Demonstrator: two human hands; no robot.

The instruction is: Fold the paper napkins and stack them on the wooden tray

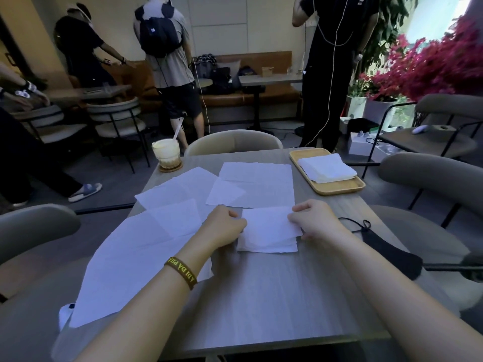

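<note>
Reaching forward from the bottom of the view, both bare forearms are stretching over the grey wood-grain surface (pixel 261 296) toward a partly folded napkin (pixel 269 231) lying near its middle. The left hand (pixel 225 226) is curling into a loose fist, knuckles up, its fingers pinching the napkin's left edge; a dark wristband (pixel 181 271) with yellow lettering is sitting on that wrist. The right hand (pixel 312 219) is also curling, thumb and fingers closing on the napkin's upper right corner, with the wrist angling in from the right. The napkin's top layer is lying slightly askew over the layer beneath, so a strip of the lower layer is showing along the near edge. Unfolded napkins (pixel 183 194) are spreading flat and overlapping across the left and far parts of the surface, one hanging over the near left edge. A wooden tray (pixel 326 188) is resting at the far right corner, carrying a stack of folded napkins (pixel 326 168), well apart from both hands. A glass with a straw (pixel 166 152) is standing on a coaster at the far left corner, and a black face mask (pixel 386 246) is lying just right of the right forearm.
</note>
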